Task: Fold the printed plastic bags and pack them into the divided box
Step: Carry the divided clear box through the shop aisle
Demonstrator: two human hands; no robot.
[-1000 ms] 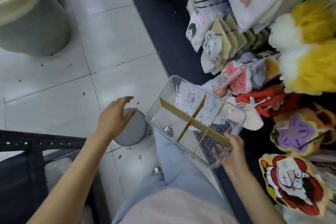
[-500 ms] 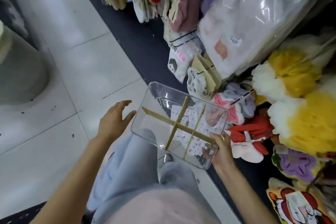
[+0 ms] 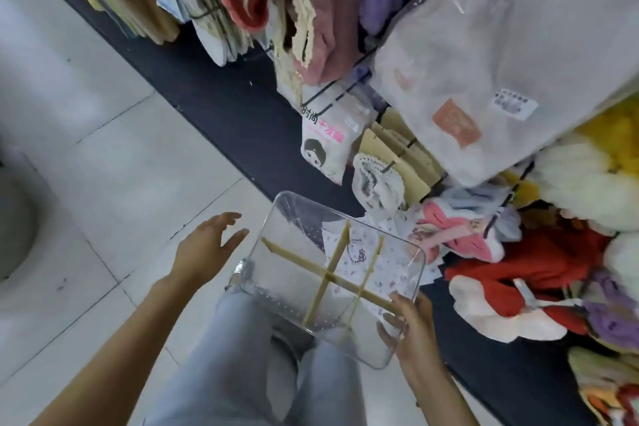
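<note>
The divided box (image 3: 332,277), a clear plastic tray crossed by tan partitions (image 3: 326,275), is held tilted in the air above the person's knees, over the tiled floor (image 3: 114,162). Printed plastic bags (image 3: 356,254), white with small coloured figures, are seen in the compartments on the far right side of the box; whether they are folded cannot be told. The box is gripped at its near right corner by the right hand (image 3: 409,332), whose fingers are curled round the rim, some of them seen through the clear wall. The left hand (image 3: 204,249) is kept just beside the left wall of the box, apart from it, with its fingers spread and relaxed and nothing held. Light blue trouser legs (image 3: 242,367) are seen beneath the box. Beyond the box, a dark shelf base (image 3: 221,107) is lined with hanging cloths, packaged goods and, to the right, red, pink, white and yellow plush items (image 3: 518,263).
</note>
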